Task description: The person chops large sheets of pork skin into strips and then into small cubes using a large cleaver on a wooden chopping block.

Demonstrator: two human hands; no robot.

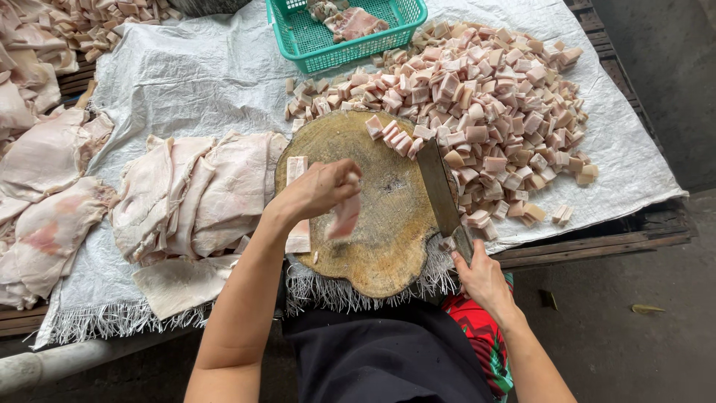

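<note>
Your left hand pinches a blurred pink strip of pork fat above the middle of the round wooden chopping block. Your right hand is closed around the handle of a cleaver, whose blade lies flat at the block's three o'clock edge. Another strip lies at nine o'clock on the block, a few cut cubes at twelve. Toward two o'clock sits the heap of cubes; toward nine, uncut slabs on the tabletop's white sheet; at twelve, a green basket.
</note>
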